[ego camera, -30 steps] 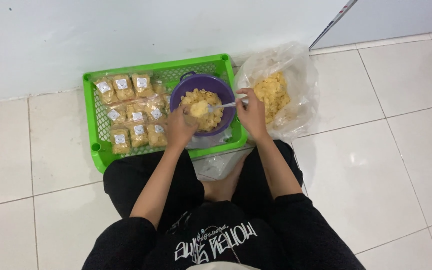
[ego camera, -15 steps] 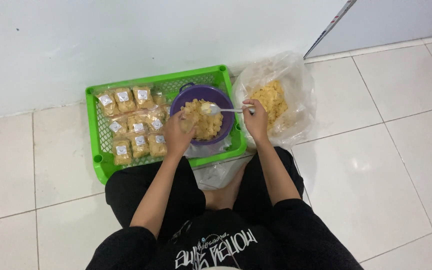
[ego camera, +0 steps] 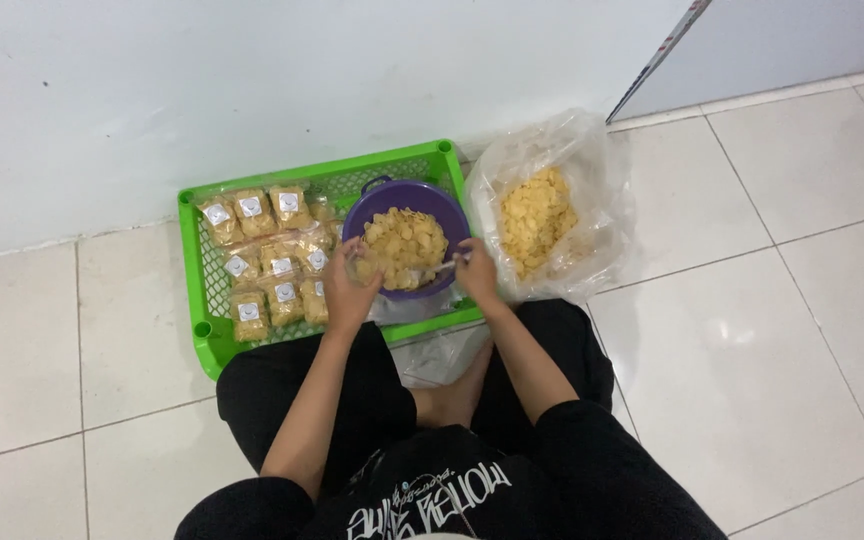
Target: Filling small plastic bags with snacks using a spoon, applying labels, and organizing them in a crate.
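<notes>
- Floor [ego camera: 772, 330]: white glossy tiles, meeting white wall [ego camera: 252, 80].
- Purple bowl [ego camera: 407, 240] of chips: inside green crate [ego camera: 207, 330].
- Left hand [ego camera: 349, 295]: fingers curled at the bowl's near rim.
- Right hand [ego camera: 476, 270]: pinching a spoon [ego camera: 439, 267].

- Right hand [ego camera: 476, 270] drawn back from over the big chip bag [ego camera: 542, 215] to the near rim of purple bowl [ego camera: 407, 245].
- Spoon [ego camera: 442, 266] lowered into chips.

Black short-sleeved shirt with white print, black trousers, bare feet.
</notes>
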